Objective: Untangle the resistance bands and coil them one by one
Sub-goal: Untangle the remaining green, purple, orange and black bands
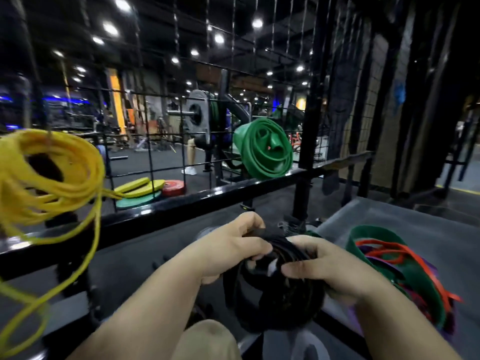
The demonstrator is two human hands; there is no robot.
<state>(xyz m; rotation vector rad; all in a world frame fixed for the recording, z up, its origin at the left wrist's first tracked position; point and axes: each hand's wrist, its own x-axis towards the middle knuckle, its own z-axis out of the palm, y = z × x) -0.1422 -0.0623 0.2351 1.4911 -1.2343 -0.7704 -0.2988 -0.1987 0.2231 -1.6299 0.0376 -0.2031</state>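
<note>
Both hands grip one black band (285, 300), held in front of the body, just above a knee in beige cloth (207, 339). The left hand (233, 252) has its fingers curled over the top left edge of the band's wound layers, thumb side toward the body. The right hand (324, 268) pinches the same layers from the right, with its fingertips pressed onto the turns near the middle. The band forms a thick, loosely wound coil between the two hands, and one flat length of it hangs down below the left hand.

Just right of the right hand a tangled pile (413, 281) lies on a grey mat (389, 219): a wide dark green band, a thin red band (405, 253) and purple strips knotted together.

Beyond the grip a black rail (181, 206) runs across, with a wire fence (155, 126) above it. A coiled green band (262, 152) sits on the rail, up and slightly right of the hands. Far to the left of the left hand a coiled yellow band (57, 178) hangs, with loose loops trailing down from it. Coloured weight plates (145, 193) lie on the floor behind the fence.
</note>
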